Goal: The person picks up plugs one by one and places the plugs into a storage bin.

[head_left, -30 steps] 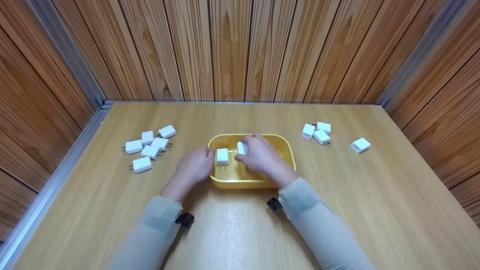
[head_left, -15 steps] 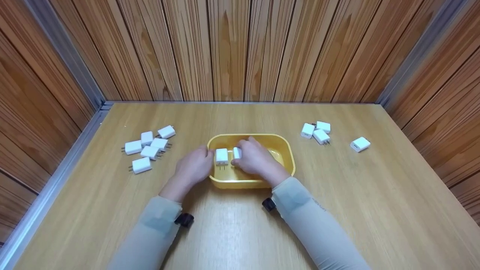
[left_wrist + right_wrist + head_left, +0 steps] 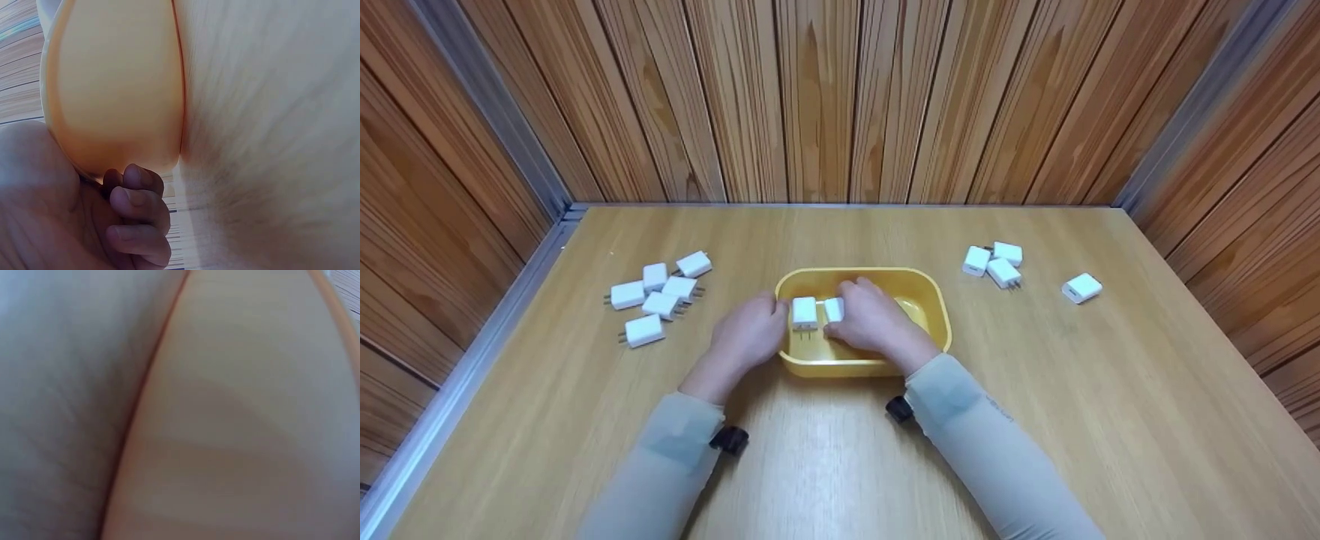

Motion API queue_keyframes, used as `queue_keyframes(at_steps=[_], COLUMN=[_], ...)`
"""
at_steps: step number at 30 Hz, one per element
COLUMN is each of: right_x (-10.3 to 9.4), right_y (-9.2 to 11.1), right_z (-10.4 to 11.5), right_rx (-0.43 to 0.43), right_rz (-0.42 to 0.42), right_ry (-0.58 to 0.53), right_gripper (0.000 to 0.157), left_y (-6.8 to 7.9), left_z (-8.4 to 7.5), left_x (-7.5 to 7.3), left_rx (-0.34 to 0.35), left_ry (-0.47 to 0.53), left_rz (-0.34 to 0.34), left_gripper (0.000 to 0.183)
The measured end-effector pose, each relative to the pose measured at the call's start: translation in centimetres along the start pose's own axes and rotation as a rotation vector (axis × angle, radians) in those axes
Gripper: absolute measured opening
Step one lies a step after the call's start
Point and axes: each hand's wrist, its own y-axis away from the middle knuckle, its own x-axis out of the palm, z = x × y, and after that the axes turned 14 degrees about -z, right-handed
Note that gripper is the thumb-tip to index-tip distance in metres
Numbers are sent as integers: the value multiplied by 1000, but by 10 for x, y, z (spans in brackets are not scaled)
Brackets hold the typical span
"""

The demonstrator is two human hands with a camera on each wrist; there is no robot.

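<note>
A yellow plastic bin (image 3: 847,369) stands on the table, and my left hand (image 3: 751,328) grips its left rim. In the left wrist view, that hand's fingers (image 3: 140,203) curl beside the bin's outer wall (image 3: 121,84). Inside the bin, my right hand (image 3: 871,319) pinches a white USB plug adapter (image 3: 833,309), partly hidden by the hand. Just left of it another white adapter (image 3: 804,313) lies in the bin, prongs toward the front. The right wrist view shows only the bin's outer wall (image 3: 225,410) and the tabletop, with the hand hidden.
Several white adapters (image 3: 661,304) lie in a loose group left of the bin. To the right, a cluster of three adapters (image 3: 1003,272) and a single adapter (image 3: 1082,288) rest on the wooden table (image 3: 840,457). Wood-panelled walls (image 3: 825,97) stand behind and at both sides.
My right hand has moved left within the bin, bringing its adapter close beside the one lying there. Over the last half second it has hardly moved. My left hand stays on the rim.
</note>
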Motion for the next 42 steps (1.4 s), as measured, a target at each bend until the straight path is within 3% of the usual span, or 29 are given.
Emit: queue_keyframes(at_steps=[5, 13, 26, 42], right_x=[-9, -11, -1, -1], right_y=[2, 2, 0, 1], right_z=[-1, 1, 2, 4], right_rx=[18, 28, 3, -22], right_rz=[43, 11, -42, -7], right_ry=[-13, 12, -11, -36], right_gripper=[62, 28, 36, 33], left_y=[0, -1, -1, -1], left_z=[1, 1, 0, 0], left_x=[0, 0, 0, 0], left_rx=[-11, -8, -5, -15], left_ry=[-5, -2, -16, -6], left_rz=[8, 14, 2, 15], left_gripper=[52, 51, 53, 57])
